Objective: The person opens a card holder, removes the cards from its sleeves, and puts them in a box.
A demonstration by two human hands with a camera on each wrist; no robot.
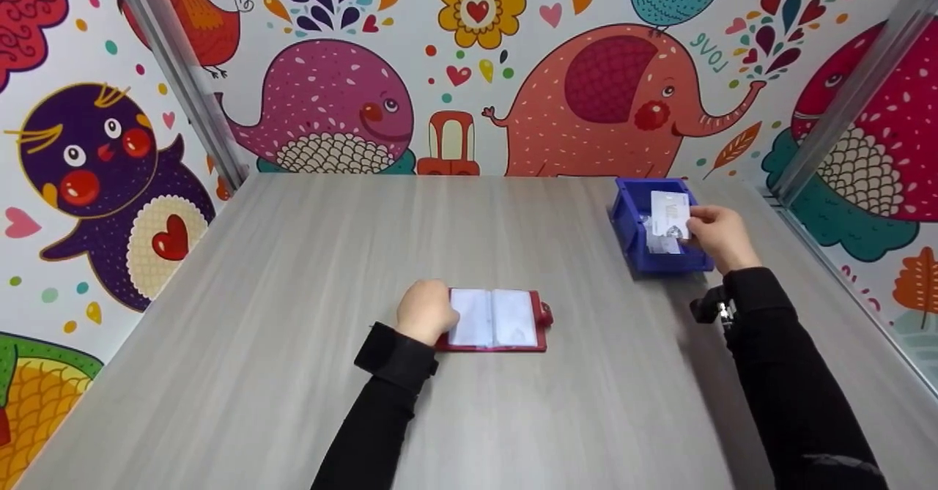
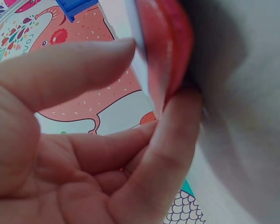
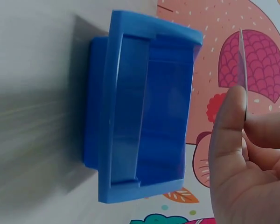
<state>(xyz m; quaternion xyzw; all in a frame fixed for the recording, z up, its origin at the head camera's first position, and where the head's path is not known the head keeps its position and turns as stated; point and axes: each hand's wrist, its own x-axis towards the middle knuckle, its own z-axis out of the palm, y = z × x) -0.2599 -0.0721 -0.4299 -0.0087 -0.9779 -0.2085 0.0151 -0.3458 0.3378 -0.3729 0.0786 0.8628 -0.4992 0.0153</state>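
A red card holder (image 1: 513, 319) lies spread on the table, its pale sleeves facing up and a red clasp tab at its right edge. My left hand (image 1: 426, 312) grips its left edge; the left wrist view shows the thumb on the sleeve side and a finger behind the red cover (image 2: 170, 42). Over at the right, a white card (image 1: 669, 212) with faint print is pinched between thumb and fingers of my right hand (image 1: 722, 237). That card is held above a blue plastic bin (image 1: 668, 263), where more cards (image 1: 662, 245) lie. From the right wrist, the card (image 3: 242, 60) appears edge-on.
The bin stands at the back right of the grey wood-grain table (image 1: 278, 329). Behind it rises a wall panel (image 1: 454, 65) printed with cartoon animals. Metal frame posts (image 1: 179, 72) stand at the corners.
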